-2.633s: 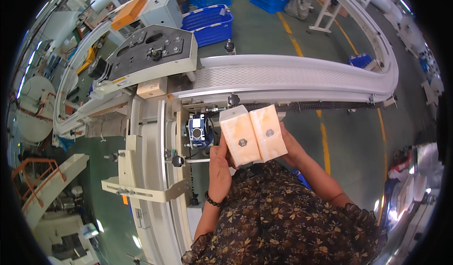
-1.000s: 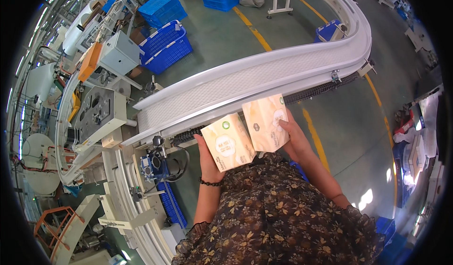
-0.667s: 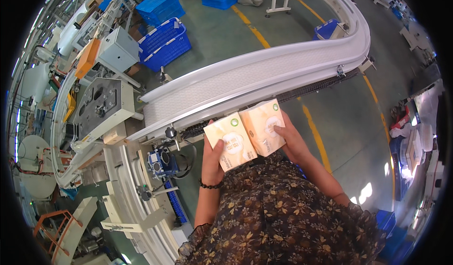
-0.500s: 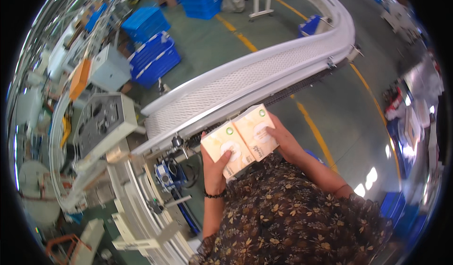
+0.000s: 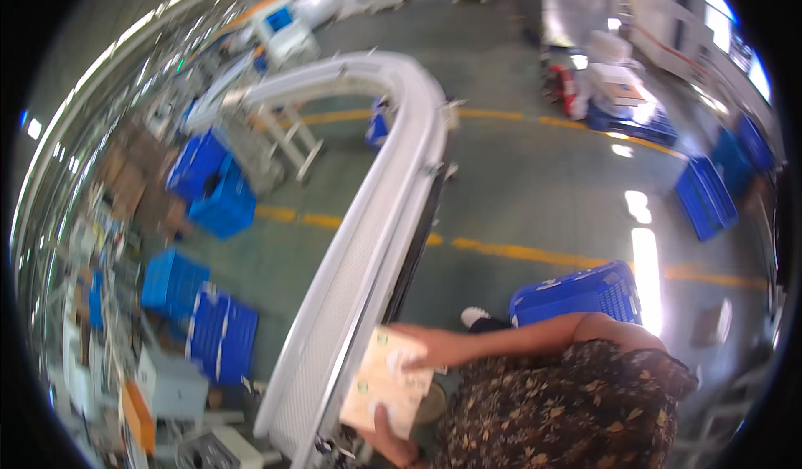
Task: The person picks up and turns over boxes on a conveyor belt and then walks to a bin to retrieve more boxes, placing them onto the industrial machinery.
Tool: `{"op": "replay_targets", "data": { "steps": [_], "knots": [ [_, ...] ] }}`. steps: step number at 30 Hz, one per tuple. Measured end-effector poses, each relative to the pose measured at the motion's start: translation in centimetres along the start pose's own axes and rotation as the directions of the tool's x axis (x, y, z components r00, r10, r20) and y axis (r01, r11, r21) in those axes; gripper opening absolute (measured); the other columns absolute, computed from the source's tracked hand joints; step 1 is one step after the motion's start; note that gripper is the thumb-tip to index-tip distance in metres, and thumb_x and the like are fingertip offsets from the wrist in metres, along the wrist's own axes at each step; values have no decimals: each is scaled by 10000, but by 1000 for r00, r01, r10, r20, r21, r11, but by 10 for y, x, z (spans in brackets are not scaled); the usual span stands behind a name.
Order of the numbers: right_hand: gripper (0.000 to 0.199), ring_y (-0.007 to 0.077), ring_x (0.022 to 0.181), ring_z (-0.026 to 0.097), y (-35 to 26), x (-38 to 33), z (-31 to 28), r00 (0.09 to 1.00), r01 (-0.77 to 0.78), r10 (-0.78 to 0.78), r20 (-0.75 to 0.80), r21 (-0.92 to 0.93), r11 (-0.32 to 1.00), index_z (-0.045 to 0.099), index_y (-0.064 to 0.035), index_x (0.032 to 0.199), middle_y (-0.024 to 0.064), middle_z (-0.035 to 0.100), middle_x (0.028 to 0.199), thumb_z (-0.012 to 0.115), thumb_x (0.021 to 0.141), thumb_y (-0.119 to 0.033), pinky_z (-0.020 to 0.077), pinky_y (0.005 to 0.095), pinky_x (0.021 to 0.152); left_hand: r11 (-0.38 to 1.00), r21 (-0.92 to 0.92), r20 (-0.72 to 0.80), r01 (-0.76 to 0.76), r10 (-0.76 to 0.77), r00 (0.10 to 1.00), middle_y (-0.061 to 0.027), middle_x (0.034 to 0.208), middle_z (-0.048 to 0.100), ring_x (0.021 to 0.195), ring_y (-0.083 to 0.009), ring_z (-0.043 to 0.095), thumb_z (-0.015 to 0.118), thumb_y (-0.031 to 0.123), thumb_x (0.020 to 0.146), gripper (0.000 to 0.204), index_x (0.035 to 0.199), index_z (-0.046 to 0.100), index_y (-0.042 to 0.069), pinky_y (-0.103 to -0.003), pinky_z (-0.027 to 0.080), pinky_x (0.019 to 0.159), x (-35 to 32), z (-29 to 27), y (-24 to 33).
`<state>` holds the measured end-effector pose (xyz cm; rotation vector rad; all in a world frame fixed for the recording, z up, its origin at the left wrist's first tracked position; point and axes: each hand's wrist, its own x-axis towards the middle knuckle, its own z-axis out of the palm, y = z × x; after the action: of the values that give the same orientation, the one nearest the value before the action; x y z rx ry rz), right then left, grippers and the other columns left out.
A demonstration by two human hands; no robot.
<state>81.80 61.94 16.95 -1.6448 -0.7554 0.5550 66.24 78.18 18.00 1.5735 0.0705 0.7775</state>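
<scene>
Two pale cream-and-orange rectangular packs lie side by side in my hands, each with a small green round mark; they look like tissue packs. My left hand grips the nearer end, its thumb pressed on the top face and its other fingers hidden underneath. My right hand holds the far end, with fingers over the right edge. The packs are just right of the near part of a white conveyor; motion blurs the seam between them.
The conveyor runs away from me and curves left. Behind my right arm stands a blue crate. More blue crates stand at left, beside a grey machine box. A loaded blue pallet is at far right. Yellow lines mark the floor.
My view has swung to the right, so the conveyor now runs away from me and the blue crate at right shows. Both hands keep hold of the packs, now lower in the picture.
</scene>
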Motion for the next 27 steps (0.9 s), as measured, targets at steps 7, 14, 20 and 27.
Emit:
{"op": "replay_targets", "data": {
  "steps": [7, 14, 20, 27],
  "knots": [
    [831, 241, 1123, 564, -36, 54, -106, 981, -168, 168, -94, 4, 986, 390, 10, 1327, 160, 567, 1203, 842, 706, -308, 439, 348, 964, 828, -315, -120, 464, -519, 846, -160, 1358, 435, 1211, -238, 464, 673, 3, 802, 832, 1483, 195, 11, -355, 367, 1042, 91, 88, 0],
    [405, 223, 958, 620, -8, 102, -174, 973, -112, 118, -200, 42, 993, 454, -4, 1111, 133, 613, 1057, 605, 934, -335, 475, 329, 858, 803, -341, -127, 490, -556, 822, -155, 1321, 456, 1180, -232, 487, 676, -23, 793, 864, 1495, 180, 55, -344, 408, 1003, 133, 154, -21],
    [305, 169, 1020, 558, -1, 92, -119, 984, -11, 54, -172, 237, 971, 466, 14, 1202, 99, 584, 1099, 409, 1038, -237, 424, 287, 923, 809, -350, -190, 472, -555, 810, -192, 1326, 470, 1175, -274, 521, 679, 61, 812, 866, 1504, 159, 38, -373, 441, 985, 104, 104, -15],
    [1322, 251, 1328, 354, 1, 93, -136, 995, -99, 96, 27, 110, 989, 167, 0, 1460, 160, 356, 1415, 927, 493, -484, 288, 398, 1104, 923, -50, -177, 382, -385, 906, -128, 1260, 465, 1145, -221, 506, 840, 103, 678, 995, 1456, 223, 33, -342, 449, 965, 130, 106, -21]
  ]
}}
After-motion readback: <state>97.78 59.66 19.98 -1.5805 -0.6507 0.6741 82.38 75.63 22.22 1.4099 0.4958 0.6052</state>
